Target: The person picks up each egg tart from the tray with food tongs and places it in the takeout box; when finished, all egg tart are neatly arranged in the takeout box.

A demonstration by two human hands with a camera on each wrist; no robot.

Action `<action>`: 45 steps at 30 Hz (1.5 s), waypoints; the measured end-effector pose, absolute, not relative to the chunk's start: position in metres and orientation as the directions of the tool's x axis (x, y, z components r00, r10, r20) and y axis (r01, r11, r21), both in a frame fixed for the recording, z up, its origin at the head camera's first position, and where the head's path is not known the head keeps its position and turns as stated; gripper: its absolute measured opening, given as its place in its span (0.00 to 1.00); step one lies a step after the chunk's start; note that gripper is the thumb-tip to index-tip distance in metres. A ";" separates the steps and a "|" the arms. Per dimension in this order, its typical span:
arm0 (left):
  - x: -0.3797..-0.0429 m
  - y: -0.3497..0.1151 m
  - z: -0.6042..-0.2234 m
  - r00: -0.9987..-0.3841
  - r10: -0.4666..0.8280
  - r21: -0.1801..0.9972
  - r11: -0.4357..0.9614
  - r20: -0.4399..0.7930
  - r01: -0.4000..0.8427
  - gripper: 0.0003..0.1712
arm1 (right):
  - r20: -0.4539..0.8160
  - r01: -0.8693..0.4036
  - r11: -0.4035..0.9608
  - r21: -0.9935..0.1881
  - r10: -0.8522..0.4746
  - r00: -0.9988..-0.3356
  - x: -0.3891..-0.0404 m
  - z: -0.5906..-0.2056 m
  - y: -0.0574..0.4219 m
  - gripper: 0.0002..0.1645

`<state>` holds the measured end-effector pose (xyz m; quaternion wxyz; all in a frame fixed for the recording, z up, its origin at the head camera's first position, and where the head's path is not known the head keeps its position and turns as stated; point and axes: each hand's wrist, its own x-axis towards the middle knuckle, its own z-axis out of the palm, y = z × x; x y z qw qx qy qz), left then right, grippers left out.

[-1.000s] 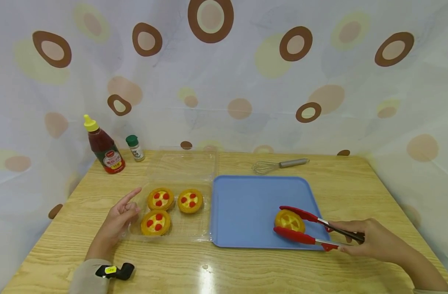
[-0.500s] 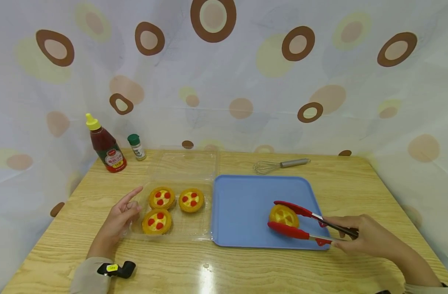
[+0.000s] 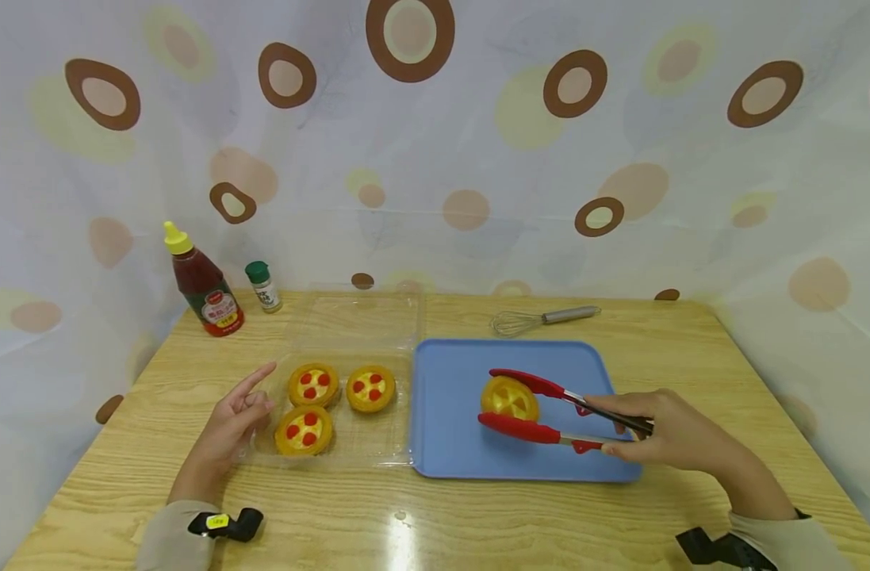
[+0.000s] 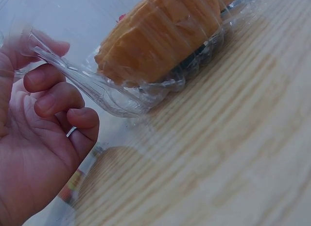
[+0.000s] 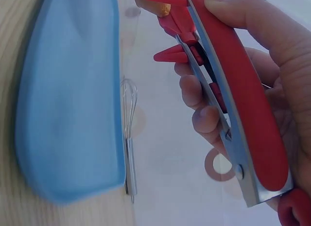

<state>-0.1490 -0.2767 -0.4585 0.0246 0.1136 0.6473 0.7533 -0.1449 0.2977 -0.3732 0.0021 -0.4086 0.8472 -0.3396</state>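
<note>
My right hand (image 3: 663, 428) grips a pair of tongs (image 3: 523, 430) with red tips. Between those tips is a golden egg tart (image 3: 509, 399), held over the blue tray (image 3: 445, 381). The thumb presses along the red handle (image 5: 243, 90) in the right wrist view, and the fingers curl around the other arm. At the left, my left hand (image 3: 229, 424) pinches the side rim of an opened clear plastic box (image 4: 104, 92), index finger extended in the head view. Inside the box lie three tarts (image 3: 304, 431) topped with red dots; the left wrist view shows one tart's browned side (image 4: 155, 41).
A whisk (image 3: 545, 319) lies behind the tray. At the back left stand a red sauce bottle (image 3: 209, 289) with a yellow cap and a green-lidded seasoning jar (image 3: 263, 287). The box's clear lid (image 3: 359, 317) lies folded back toward the patterned curtain (image 3: 435, 159).
My right hand has moved left over the tray and slightly away from me, carrying the egg tart in the tongs. My left hand has stayed at the box.
</note>
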 end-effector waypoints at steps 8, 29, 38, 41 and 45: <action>-0.149 -0.277 -0.459 -0.972 0.189 0.980 -0.164 0.141 0.110 0.30 | 0.275 -0.709 0.371 -0.600 -0.737 -0.618 -0.160 -0.366 0.265 0.32; -0.148 -0.278 -0.459 -0.972 0.190 0.976 -0.195 0.135 0.097 0.30 | 0.075 -0.716 0.383 -0.583 -0.853 -0.517 -0.192 -0.350 0.167 0.31; -0.149 -0.276 -0.460 -0.960 0.214 0.962 -0.239 0.183 0.130 0.31 | 0.002 -0.745 0.381 -0.547 -0.890 -0.456 -0.203 -0.346 0.139 0.30; -0.149 -0.276 -0.460 -0.957 0.221 0.960 -0.244 0.190 0.134 0.31 | -0.031 -0.747 0.384 -0.543 -0.898 -0.439 -0.206 -0.346 0.134 0.30; -0.150 -0.277 -0.459 -0.956 0.222 0.961 -0.241 0.192 0.137 0.31 | -0.070 -0.744 0.398 -0.536 -0.900 -0.431 -0.207 -0.344 0.127 0.30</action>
